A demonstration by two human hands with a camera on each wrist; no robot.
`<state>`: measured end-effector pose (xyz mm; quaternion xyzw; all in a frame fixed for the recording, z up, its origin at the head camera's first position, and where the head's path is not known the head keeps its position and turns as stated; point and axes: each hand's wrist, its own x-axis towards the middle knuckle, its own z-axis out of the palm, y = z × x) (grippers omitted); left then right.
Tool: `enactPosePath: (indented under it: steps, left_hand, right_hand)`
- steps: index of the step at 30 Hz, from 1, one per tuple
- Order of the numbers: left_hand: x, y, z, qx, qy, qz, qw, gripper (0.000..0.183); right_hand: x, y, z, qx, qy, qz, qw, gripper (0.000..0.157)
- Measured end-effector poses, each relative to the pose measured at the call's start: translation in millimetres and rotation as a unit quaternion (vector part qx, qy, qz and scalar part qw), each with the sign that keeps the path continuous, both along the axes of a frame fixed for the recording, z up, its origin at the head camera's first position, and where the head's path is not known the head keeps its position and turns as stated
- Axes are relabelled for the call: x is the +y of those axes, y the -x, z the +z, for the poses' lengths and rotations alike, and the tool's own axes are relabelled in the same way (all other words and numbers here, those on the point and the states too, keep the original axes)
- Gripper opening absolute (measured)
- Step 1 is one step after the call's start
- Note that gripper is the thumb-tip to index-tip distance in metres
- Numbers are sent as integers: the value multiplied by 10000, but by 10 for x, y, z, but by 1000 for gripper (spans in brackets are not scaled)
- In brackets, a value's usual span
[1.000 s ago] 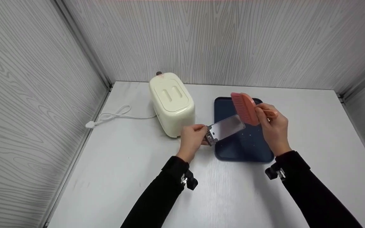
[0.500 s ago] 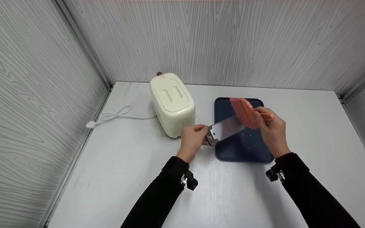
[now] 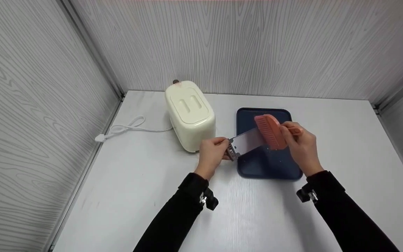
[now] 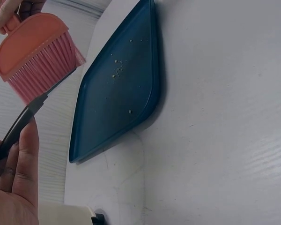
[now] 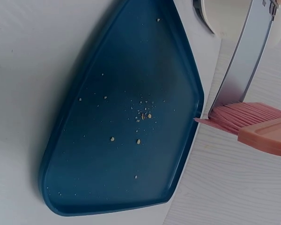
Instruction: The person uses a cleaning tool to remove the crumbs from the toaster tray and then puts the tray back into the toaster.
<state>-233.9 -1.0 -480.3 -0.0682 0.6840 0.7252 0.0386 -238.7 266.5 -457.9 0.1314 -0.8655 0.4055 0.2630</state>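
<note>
My left hand pinches the grey handle end of a toaster's metal crumb tray, held tilted above a dark blue tray. In my right hand is the handle of a small orange hand brush with pink bristles. Those bristles lie against the far end of the crumb tray and cover part of it. Below, several crumbs are scattered over the blue tray's floor. A cream toaster stands beside my left hand, its lidded top facing up.
The toaster's white cord lies looped on the table to the left, ending in a plug. Behind the white table rises a grey wood-grain panel, with further panels at both sides.
My right hand has lowered the brush toward me, across the far end of the crumb tray. The left hand and crumb tray stay about where they were.
</note>
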Motion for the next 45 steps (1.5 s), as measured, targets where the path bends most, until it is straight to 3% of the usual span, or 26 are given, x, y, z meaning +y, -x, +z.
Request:
enactPosePath:
  steps: [9, 16, 24, 32, 45]
  left_hand:
    - [10, 16, 2, -3, 204, 103, 9997, 23]
    - [11, 27, -12, -12, 178, 148, 9997, 19]
    - [20, 26, -7, 30, 183, 153, 9997, 19]
    - [23, 22, -13, 45, 107, 101, 9999, 21]
    - [33, 19, -9, 57, 50, 103, 9999, 21]
  right_hand:
    - [120, -26, 41, 142, 12, -354, 9993, 17]
    - [69, -49, 104, 87, 926, -442, 9947, 18]
    - [-83, -61, 112, -293, 1326, -284, 9903, 19]
    - [-188, -76, 110, -287, 1232, 66, 9919, 16]
    - [-98, -57, 45, -283, 1033, -159, 9941, 15]
